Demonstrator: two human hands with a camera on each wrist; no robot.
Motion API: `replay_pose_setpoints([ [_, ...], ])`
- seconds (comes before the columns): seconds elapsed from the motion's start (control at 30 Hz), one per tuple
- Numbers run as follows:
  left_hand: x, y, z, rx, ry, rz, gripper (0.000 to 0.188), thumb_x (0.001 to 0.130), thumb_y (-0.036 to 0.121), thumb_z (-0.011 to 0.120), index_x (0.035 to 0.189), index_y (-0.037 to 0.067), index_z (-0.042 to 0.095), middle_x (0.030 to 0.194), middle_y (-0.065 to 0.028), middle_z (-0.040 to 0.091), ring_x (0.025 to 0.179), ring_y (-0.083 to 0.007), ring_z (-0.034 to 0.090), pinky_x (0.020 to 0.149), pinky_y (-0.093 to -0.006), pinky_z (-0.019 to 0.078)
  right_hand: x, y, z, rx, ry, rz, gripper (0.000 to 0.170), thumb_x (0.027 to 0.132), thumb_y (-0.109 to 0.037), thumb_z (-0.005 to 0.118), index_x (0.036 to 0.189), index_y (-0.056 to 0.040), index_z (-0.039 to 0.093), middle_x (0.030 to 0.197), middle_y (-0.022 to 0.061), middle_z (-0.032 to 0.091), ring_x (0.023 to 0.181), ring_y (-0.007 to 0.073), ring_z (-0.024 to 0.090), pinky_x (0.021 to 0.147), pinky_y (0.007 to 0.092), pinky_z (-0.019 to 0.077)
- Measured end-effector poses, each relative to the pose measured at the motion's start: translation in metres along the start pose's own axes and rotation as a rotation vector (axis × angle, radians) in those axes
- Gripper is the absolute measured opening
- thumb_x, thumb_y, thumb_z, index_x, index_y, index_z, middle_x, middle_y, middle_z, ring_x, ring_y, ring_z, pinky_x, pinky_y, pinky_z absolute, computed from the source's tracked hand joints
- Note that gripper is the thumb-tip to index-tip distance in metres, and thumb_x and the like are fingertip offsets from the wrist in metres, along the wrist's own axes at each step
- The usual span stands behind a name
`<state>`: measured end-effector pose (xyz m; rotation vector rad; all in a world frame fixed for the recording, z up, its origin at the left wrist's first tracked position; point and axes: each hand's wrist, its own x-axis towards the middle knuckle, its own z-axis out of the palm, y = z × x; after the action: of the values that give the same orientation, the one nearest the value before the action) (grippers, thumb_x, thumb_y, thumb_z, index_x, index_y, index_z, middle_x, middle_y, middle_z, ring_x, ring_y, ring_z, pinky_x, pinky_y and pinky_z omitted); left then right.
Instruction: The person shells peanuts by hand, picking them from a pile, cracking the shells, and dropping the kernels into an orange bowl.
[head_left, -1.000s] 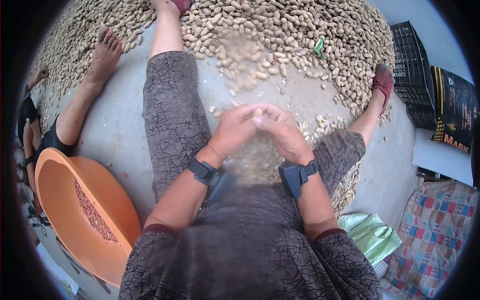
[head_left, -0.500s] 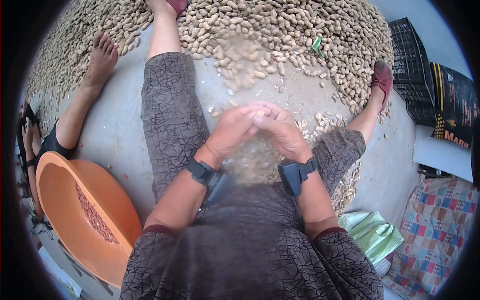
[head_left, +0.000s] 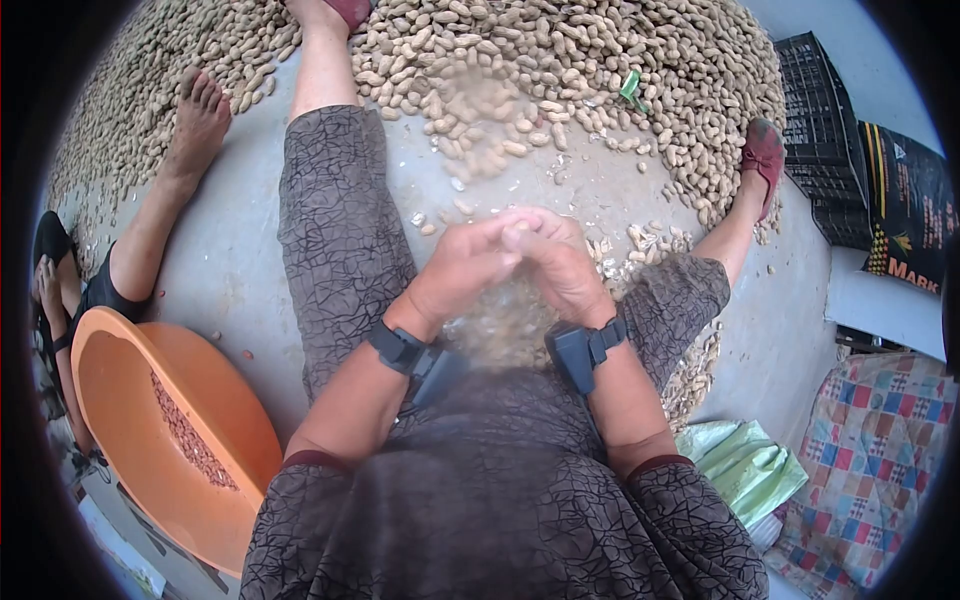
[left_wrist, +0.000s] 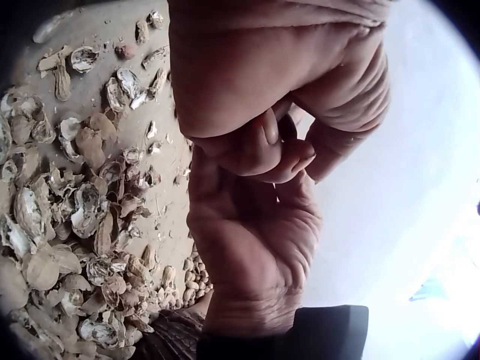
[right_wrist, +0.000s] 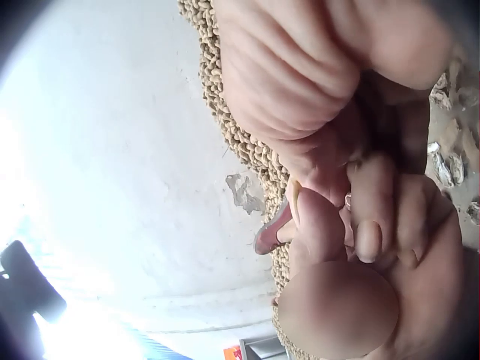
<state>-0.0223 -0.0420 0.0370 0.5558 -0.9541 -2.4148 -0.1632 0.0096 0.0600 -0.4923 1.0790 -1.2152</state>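
Observation:
In the head view my left hand (head_left: 462,268) and right hand (head_left: 568,268) meet over the lap, thumbs and fingertips pressed together. Curled fingers of both hands work on a peanut, which is now almost wholly hidden between them. The left wrist view has the left hand (left_wrist: 277,75) above and the right hand (left_wrist: 255,240) facing it, fingers interlocked closely. Up close in the right wrist view, a thumb (right_wrist: 319,225) lies against bent fingers. Broken peanut shells (left_wrist: 86,206) lie below the hands, blurred in the head view between the legs.
A large heap of unshelled peanuts (head_left: 600,60) spreads beyond the feet. At left stands an orange basin (head_left: 240,390) with shelled red kernels (head_left: 185,430), beside another person's bare leg (head_left: 165,195). A black crate (head_left: 820,130), a printed sack (head_left: 905,205) and a green sack (head_left: 745,465) are at right.
The peanut that showed between the thumbs is now covered by the fingers. The right thumb has shifted slightly, while both hands stay over the lap.

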Motion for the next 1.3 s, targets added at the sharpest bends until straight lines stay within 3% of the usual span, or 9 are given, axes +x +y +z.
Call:
replay_pose_setpoints([
  [0.33,-0.004,0.0,0.005,0.055,0.103,-0.019,0.03,0.09,0.01,0.054,0.116,-0.002,0.058,0.069,0.0076,0.046,0.056,-0.0018,0.032,0.052,-0.0179,0.0265,0.001,0.006,0.006,-0.021,0.101,-0.05,0.017,0.085,-0.008,0.061,0.096,0.0047,0.063,0.087,0.0055,0.064,0.078,0.0104,0.059,0.068,0.0234,0.0467],
  [0.57,-0.005,0.0,0.003,-0.063,0.056,-0.005,0.034,0.094,0.015,0.05,0.121,-0.004,0.053,0.071,0.006,0.047,0.059,-0.0031,0.035,0.055,-0.0179,0.029,-0.001,-0.005,0.006,0.062,-0.027,0.02,0.023,0.089,-0.015,0.058,0.1,0.0055,0.061,0.086,0.0055,0.063,0.074,0.0112,0.059,0.069,0.0228,0.046],
  [0.77,0.002,-0.004,0.004,-0.147,0.155,0.014,0.032,0.096,0.017,0.045,0.119,-0.005,0.052,0.076,0.0018,0.052,0.059,-0.0028,0.039,0.057,-0.0161,0.0335,0.0,-0.006,0.005,0.043,-0.048,0.013,0.028,0.09,-0.019,0.058,0.104,0.0054,0.06,0.082,0.0043,0.061,0.072,0.0114,0.058,0.069,0.0241,0.046],
  [0.83,0.004,-0.004,0.001,-0.078,0.229,0.033,0.027,0.096,0.015,0.045,0.113,-0.003,0.055,0.076,0.0015,0.055,0.059,-0.0029,0.04,0.057,-0.0155,0.0342,-0.002,-0.013,0.012,0.049,-0.029,-0.001,0.029,0.09,-0.019,0.058,0.104,0.0054,0.06,0.081,0.0041,0.06,0.071,0.0109,0.058,0.068,0.0236,0.0456],
  [1.0,0.007,-0.007,0.002,0.174,0.337,0.066,0.022,0.092,0.012,0.048,0.106,0.0,0.061,0.079,0.0009,0.056,0.067,-0.0042,0.048,0.063,-0.0198,0.0422,0.004,-0.005,-0.003,-0.264,0.148,-0.028,0.026,0.088,-0.02,0.061,0.099,0.0027,0.062,0.077,0.0023,0.061,0.066,0.0074,0.054,0.061,0.02,0.0434],
  [1.07,0.008,-0.012,0.002,0.274,0.347,0.12,0.022,0.092,0.011,0.048,0.105,0.0,0.061,0.08,0.0004,0.057,0.07,-0.005,0.051,0.066,-0.0209,0.0439,0.005,0.0,-0.008,-0.237,0.119,-0.027,0.024,0.087,-0.02,0.062,0.096,0.0018,0.062,0.077,0.0022,0.061,0.064,0.0069,0.053,0.059,0.0198,0.0431],
  [1.17,0.006,-0.015,0.003,0.492,0.302,0.234,0.022,0.096,0.011,0.042,0.11,0.002,0.057,0.074,0.0046,0.051,0.063,-0.0014,0.04,0.056,-0.0177,0.0359,0.006,0.003,-0.006,-0.147,0.084,-0.01,0.021,0.086,-0.019,0.063,0.093,0.0007,0.062,0.075,0.002,0.06,0.06,0.0059,0.051,0.055,0.019,0.0419],
  [1.23,0.003,-0.01,0.007,0.411,0.341,0.225,0.021,0.091,0.01,0.046,0.103,-0.002,0.059,0.082,-0.0025,0.06,0.078,-0.0094,0.055,0.072,-0.0252,0.0463,0.006,0.005,-0.004,-0.086,0.077,0.006,0.02,0.086,-0.019,0.063,0.092,0.0005,0.062,0.074,0.002,0.06,0.058,0.0055,0.05,0.052,0.0185,0.041],
  [1.3,0.006,-0.017,0.004,0.353,0.348,0.25,0.02,0.091,0.01,0.045,0.102,-0.001,0.059,0.081,-0.0024,0.06,0.076,-0.009,0.055,0.069,-0.0246,0.0462,0.005,0.008,-0.002,0.002,0.1,0.007,0.012,0.086,-0.016,0.064,0.084,-0.0033,0.063,0.071,0.0004,0.06,0.058,0.0056,0.052,0.052,0.019,0.0414],
])
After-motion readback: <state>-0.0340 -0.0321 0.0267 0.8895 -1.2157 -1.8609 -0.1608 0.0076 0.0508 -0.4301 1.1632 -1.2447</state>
